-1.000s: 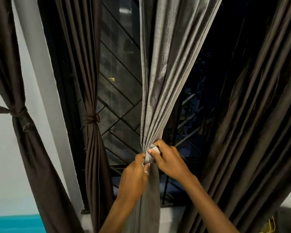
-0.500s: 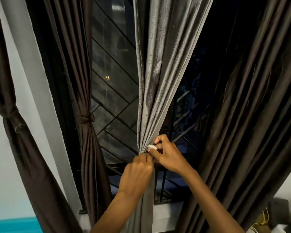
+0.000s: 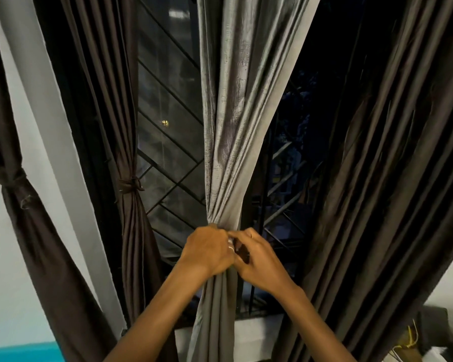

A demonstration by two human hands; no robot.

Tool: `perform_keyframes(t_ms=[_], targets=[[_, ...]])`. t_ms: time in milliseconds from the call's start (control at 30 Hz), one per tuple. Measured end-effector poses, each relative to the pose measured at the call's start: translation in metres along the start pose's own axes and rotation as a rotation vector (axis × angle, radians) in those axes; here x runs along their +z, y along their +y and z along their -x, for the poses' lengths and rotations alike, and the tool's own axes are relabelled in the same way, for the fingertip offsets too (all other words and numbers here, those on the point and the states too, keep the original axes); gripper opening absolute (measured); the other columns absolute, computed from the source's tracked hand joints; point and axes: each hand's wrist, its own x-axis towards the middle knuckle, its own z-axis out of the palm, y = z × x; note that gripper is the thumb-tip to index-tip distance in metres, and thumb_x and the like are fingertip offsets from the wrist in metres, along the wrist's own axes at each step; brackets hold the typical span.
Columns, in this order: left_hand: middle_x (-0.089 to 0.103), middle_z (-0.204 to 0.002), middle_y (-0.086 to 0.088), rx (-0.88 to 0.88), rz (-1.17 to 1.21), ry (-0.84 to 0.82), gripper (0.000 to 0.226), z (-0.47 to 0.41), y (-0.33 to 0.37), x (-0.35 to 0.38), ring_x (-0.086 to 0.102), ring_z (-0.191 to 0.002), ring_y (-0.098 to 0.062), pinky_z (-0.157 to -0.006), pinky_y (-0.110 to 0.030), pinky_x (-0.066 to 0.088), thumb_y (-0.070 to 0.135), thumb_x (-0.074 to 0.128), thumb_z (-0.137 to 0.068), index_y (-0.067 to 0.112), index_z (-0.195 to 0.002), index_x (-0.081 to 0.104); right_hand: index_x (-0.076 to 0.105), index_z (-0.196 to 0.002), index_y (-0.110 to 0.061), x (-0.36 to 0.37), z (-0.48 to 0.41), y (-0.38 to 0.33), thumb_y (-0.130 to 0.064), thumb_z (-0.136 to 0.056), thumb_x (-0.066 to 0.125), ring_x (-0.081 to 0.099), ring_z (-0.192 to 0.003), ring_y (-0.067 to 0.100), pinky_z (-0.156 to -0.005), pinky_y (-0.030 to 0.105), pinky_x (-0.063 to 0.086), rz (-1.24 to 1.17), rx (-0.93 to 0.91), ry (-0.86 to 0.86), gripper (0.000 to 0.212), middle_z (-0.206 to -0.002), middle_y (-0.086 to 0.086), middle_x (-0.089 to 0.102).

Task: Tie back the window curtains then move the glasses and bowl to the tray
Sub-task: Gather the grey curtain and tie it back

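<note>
Grey curtain [image 3: 236, 126], centre, gathered at its waist; left hand [image 3: 207, 250] clenched around the bunch; right hand [image 3: 259, 262] touching it, fingers [image 3: 246, 235] pinched at the gather.

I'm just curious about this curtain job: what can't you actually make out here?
- Tie or knot on the grey curtain: head view, covered by left hand and right hand.
- Glasses, bowl, tray: not in the head view.
- Clutter bottom right: dark, cut by the edge.
- Outside the window: too dark.
</note>
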Motion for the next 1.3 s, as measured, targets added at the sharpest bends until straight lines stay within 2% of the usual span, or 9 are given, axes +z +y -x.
perform_keyframes(t_ms=[100,233,500,667,800,933,1100,1200,1300], targets=[[0.067,-0.106,-0.006,0.034,0.134,-0.111,0.023,-0.005,-0.014,-0.004,0.064,-0.094,-0.023,-0.073,-0.031,0.047,0.034,0.053,-0.094,0.018,-0.097,0.069,0.054,-0.13,-0.038,0.002,0.001,-0.001,-0.033,-0.09,0.068,0.064,-0.073,0.005,-0.062,0.029,0.054,0.01,0.041,-0.027,0.043,-0.079,-0.014,0.063],[0.07,-0.083,0.004,0.02,0.253,-0.143,0.015,-0.006,-0.025,-0.008,0.066,-0.077,-0.013,-0.06,-0.025,0.045,0.033,0.064,-0.089,0.021,-0.087,0.072,0.049,-0.122,-0.039,0.011,-0.001,0.0,-0.045,-0.088,0.067,0.067,-0.074,0.017,-0.054,0.025,0.038,0.186,0.045,-0.033,0.038,-0.08,-0.005,0.068],[0.073,-0.094,0.004,0.031,0.389,-0.068,0.018,-0.004,-0.039,-0.002,0.068,-0.084,-0.01,-0.076,-0.031,0.057,0.015,0.07,-0.087,0.021,-0.103,0.074,0.057,-0.113,-0.028,0.021,-0.009,0.001,-0.058,-0.081,0.069,0.071,-0.091,0.026,-0.064,0.028,0.046,0.284,0.092,-0.064,0.046,-0.1,0.001,0.075],[0.073,-0.093,0.001,0.039,0.475,-0.066,0.015,-0.003,-0.038,0.006,0.07,-0.079,-0.012,-0.076,-0.034,0.06,0.02,0.07,-0.093,0.019,-0.108,0.072,0.051,-0.113,-0.032,0.016,-0.005,0.001,-0.042,-0.092,0.056,0.069,-0.076,0.024,-0.053,0.026,0.039,0.245,0.105,-0.063,0.024,-0.088,0.001,0.073],[0.068,-0.081,0.007,0.031,0.498,-0.034,0.014,-0.003,-0.037,0.012,0.066,-0.071,-0.009,-0.072,-0.034,0.059,0.021,0.067,-0.095,0.02,-0.108,0.071,0.051,-0.116,-0.038,0.013,0.004,0.001,-0.032,-0.097,0.061,0.07,-0.075,0.008,-0.065,0.033,0.058,-0.068,0.168,-0.022,0.023,-0.086,-0.007,0.072],[0.07,-0.082,0.013,-0.035,0.612,0.101,0.024,0.005,-0.033,0.029,0.065,-0.074,0.0,-0.067,-0.015,0.051,0.025,0.068,-0.095,0.025,-0.119,0.071,0.051,-0.113,-0.04,0.01,0.01,0.004,-0.021,-0.097,0.067,0.074,-0.074,0.004,-0.068,0.022,0.059,-0.315,0.287,0.165,0.029,-0.088,-0.012,0.077],[0.077,-0.089,0.011,-0.162,0.948,0.339,0.016,0.02,-0.012,0.056,0.072,-0.083,-0.004,-0.077,-0.041,0.061,0.022,0.073,-0.091,0.028,-0.106,0.074,0.057,-0.109,-0.032,0.013,0.013,0.01,-0.016,-0.092,0.073,0.073,-0.08,0.007,-0.071,0.027,0.059,-0.433,0.429,0.279,0.028,-0.086,-0.01,0.076],[0.077,-0.086,0.019,-0.253,1.085,0.493,0.023,0.028,0.001,0.064,0.073,-0.078,-0.002,-0.07,-0.036,0.063,0.017,0.076,-0.088,0.038,-0.098,0.074,0.059,-0.108,-0.029,0.017,0.017,0.011,-0.011,-0.089,0.075,0.072,-0.083,0.007,-0.074,0.023,0.058,-0.483,0.42,0.3,0.03,-0.086,-0.009,0.074],[0.077,-0.083,0.014,-0.358,1.172,0.584,0.019,0.031,0.005,0.07,0.074,-0.073,-0.004,-0.068,-0.038,0.064,0.015,0.079,-0.085,0.022,-0.103,0.079,0.066,-0.099,-0.026,0.017,0.019,0.012,-0.008,-0.089,0.074,0.073,-0.083,0.015,-0.076,0.033,0.06,-0.501,0.445,0.364,0.022,-0.086,-0.003,0.074]])
